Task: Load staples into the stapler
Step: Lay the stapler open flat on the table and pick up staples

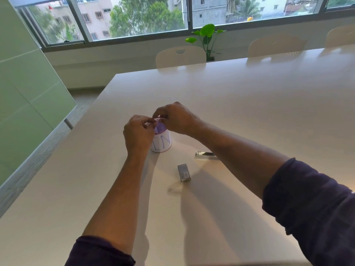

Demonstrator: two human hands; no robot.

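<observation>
My left hand and my right hand meet above a purple mesh cup wrapped in a white paper label. Fingertips of both hands pinch a small pale strip between them, which looks like staples but is too small to tell for sure. On the table nearer me lies a small grey staple box. To its right lies a shiny metal stapler, partly hidden behind my right forearm.
The long white table stretches to the right, and its left edge runs beside a green glass wall. Cream chairs stand along the far side, with a potted plant under the windows.
</observation>
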